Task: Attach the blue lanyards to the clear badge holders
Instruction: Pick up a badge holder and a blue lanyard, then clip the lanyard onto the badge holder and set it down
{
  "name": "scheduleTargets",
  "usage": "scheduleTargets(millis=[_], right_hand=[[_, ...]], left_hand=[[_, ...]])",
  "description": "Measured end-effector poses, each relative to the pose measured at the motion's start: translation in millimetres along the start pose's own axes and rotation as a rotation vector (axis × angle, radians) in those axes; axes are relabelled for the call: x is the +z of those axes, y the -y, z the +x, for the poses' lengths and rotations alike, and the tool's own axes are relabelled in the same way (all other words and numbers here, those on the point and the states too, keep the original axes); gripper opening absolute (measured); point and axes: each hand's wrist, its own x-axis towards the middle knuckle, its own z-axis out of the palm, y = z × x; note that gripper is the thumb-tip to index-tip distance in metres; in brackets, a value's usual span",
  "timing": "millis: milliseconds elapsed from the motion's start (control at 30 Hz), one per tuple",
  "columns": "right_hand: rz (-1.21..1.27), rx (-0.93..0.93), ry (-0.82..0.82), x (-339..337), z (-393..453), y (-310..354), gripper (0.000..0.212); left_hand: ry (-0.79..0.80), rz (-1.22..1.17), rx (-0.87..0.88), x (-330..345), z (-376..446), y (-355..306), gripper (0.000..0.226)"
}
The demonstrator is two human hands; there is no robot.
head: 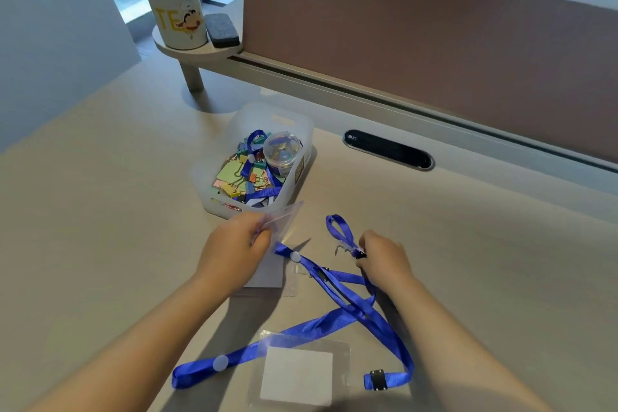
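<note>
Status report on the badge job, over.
Left hand holds a clear badge holder. Right hand pinches the blue lanyard's clip. Not joined yet. Nothing blocking.

Head camera looking forward and down over a desk, wide-angle, close to the hands.

The single view is sitting above and just behind the person's forearms, tilting down at the beige desk (100,227) so the left hand (234,251) and right hand (384,261) are falling in the lower middle of the picture. It is facing the brown partition (434,43) running across the top, with the white bin (297,157) lying mid-frame beyond the hands. The wide lens is bending the desk edge and partition into curves. The nearest badge holder (297,371) is lying almost under the lens, at the bottom edge. There is no second view sharing the scene.
</note>
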Motion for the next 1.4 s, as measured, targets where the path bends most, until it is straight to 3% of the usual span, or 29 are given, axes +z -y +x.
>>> scheduleTargets(millis=[100, 133, 233, 400, 567, 700, 800, 867, 967, 1233, 1400], right_hand=[[0.004, 0.013, -0.011, -15.4, 0.5, 9.4, 0.012], [0.105, 0.034, -0.017, -23.7, 0.9, 15.1, 0.008], [0.509, 0.050, -0.114, -54.0, 4.4, 39.5, 0.022], [1.080, 0.005, -0.331, -98.2, 17.9, 94.8, 0.007], [1.378, -0.017, -0.461, -111.4, 34.7, 154.5, 0.010], [1.215, -0.009, -0.472, -89.5, 50.8, 182.9, 0.013], [0.822, -0.025, -0.411, -62.7, 60.0, 186.5, 0.019], [0.505, -0.046, -0.319, -51.8, 61.3, 186.1, 0.004], [0.203, -0.041, -0.187, -47.9, 61.8, 186.9, 0.027], [0.075, -0.117, -0.183, -65.2, 31.8, 160.8, 0.031], [0.094, -0.071, -0.142, -72.5, -13.3, 97.5, 0.035]], left_hand=[[-0.027, -0.028, -0.017, -5.9, 3.2, 0.5, 0.022], [-0.047, -0.049, -0.025, -9.2, 4.9, 1.2, 0.023], [-0.103, -0.113, -0.086, -24.4, 11.7, 2.1, 0.026], [-0.247, -0.173, -0.132, -58.6, 27.3, 12.1, 0.024], [-0.289, -0.162, -0.186, -88.5, 38.4, 34.5, 0.025], [-0.259, -0.178, -0.211, -101.5, 41.3, 54.5, 0.027], [-0.246, -0.172, -0.214, -106.9, 42.8, 65.0, 0.020], [-0.241, -0.178, -0.210, -109.0, 44.8, 70.9, 0.021], [-0.231, -0.176, -0.205, -108.9, 46.4, 76.7, 0.024], [-0.178, -0.104, -0.092, -95.4, 42.1, 53.1, 0.023], [-0.093, -0.041, 0.162, -67.9, 23.5, 2.6, 0.031]])
